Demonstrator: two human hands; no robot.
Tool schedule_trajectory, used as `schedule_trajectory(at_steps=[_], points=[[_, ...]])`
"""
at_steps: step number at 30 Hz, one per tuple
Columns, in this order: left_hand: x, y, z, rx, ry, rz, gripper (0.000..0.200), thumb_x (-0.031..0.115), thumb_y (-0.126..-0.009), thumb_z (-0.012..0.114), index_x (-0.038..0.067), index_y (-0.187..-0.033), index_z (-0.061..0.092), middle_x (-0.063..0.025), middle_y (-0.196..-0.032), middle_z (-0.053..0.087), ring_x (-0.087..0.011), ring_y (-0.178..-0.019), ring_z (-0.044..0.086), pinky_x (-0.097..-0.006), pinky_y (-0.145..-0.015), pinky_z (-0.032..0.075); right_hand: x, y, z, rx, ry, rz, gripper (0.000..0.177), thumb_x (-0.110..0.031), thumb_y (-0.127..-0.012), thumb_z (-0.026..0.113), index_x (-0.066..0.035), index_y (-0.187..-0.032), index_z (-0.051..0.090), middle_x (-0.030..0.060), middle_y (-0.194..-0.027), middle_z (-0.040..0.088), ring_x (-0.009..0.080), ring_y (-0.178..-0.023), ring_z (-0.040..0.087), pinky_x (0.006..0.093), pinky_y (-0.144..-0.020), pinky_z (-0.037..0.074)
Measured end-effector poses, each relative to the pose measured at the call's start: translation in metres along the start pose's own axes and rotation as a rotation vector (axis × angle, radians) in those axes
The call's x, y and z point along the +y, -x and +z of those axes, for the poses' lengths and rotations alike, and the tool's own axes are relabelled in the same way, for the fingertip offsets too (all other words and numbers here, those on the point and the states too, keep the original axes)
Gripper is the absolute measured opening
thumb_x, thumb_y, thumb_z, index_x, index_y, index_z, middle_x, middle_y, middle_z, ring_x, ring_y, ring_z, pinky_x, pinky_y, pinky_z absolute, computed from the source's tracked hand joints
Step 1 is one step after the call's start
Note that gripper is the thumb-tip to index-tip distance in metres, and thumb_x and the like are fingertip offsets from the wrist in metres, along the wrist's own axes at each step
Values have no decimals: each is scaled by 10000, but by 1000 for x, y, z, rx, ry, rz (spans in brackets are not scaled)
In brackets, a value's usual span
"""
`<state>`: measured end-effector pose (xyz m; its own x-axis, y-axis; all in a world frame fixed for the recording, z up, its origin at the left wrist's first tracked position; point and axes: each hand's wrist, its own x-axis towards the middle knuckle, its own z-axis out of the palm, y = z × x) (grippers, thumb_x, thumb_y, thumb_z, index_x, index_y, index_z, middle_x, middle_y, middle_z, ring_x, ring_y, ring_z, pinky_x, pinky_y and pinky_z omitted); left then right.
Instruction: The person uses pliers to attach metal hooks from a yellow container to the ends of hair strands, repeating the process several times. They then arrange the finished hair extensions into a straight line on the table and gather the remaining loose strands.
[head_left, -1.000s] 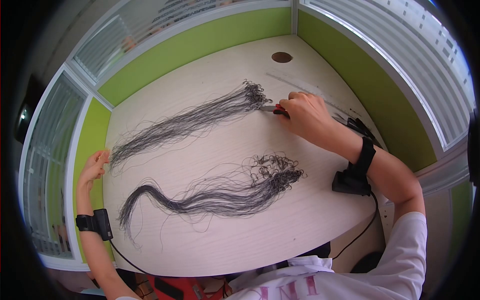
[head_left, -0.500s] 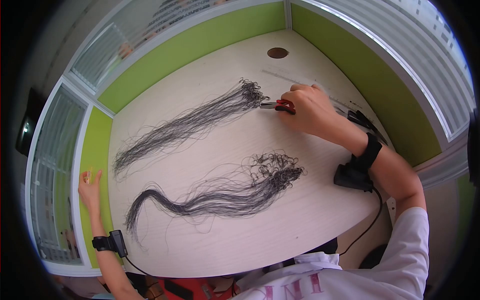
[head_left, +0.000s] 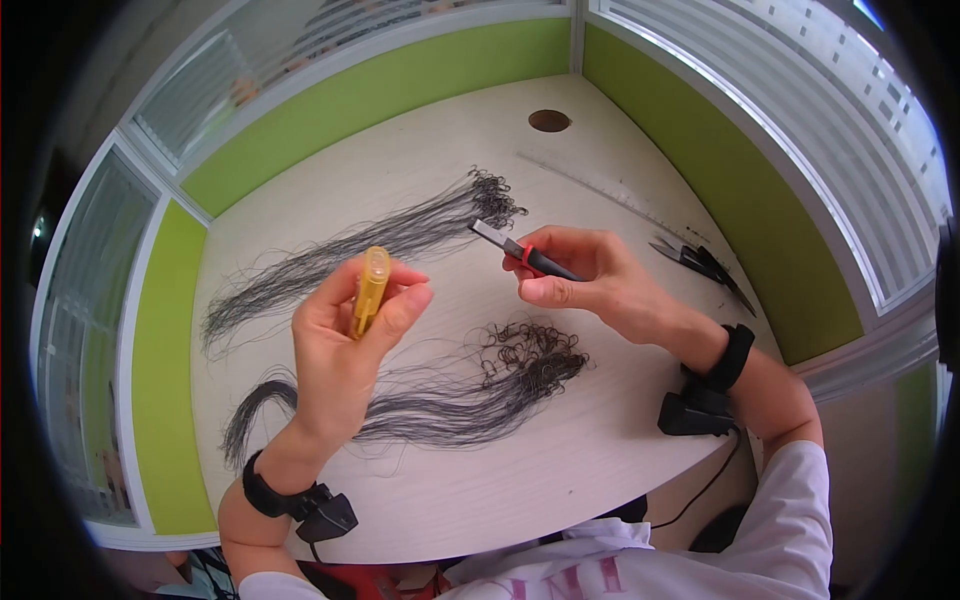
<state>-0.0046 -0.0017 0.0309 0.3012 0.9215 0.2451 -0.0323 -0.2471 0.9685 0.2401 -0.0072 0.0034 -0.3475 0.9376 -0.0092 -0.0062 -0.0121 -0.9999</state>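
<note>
Desk (head_left: 600, 440): two bundles (head_left: 350, 245) (head_left: 450, 400); two hands (head_left: 340, 350) (head_left: 590, 280) hold clipper (head_left: 370, 290), pliers (head_left: 525, 250).

Yellow clipper (head_left: 370, 290), red-handled pliers (head_left: 528, 255), black strands (head_left: 400, 235).

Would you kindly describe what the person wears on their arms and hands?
Both hands are bare, with no gloves. The left hand has a black strap at the wrist carrying a small black box. The right hand wears a matching strap and matching box, with a thin black cable trailing off. A short white sleeve covers the right upper arm.
</note>
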Motion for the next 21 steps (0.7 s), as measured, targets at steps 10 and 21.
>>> schedule_trajectory(at_steps=[10, 21], points=[[-16, 7, 44, -184, 601, -292, 199, 42, -903, 652, -35, -1086, 656, -88, -951, 670, -129, -803, 623, -257, -717, 525, 1, 8, 8, -84, -192, 22, 534, -313, -844, 753, 30, -1209, 565, 89, -1090, 627, 146, -1039, 590, 296, -943, 471], [-17, 8, 35, -258, 682, -406, 177, 55, -896, 664, -6, -1062, 666, -97, -995, 675, -139, -854, 660, -262, -775, 567, 3, 7, 8, -119, -128, 33, 583, -321, -814, 780, 34, -1215, 549, 85, -1087, 622, 144, -1042, 579, 289, -931, 462]])
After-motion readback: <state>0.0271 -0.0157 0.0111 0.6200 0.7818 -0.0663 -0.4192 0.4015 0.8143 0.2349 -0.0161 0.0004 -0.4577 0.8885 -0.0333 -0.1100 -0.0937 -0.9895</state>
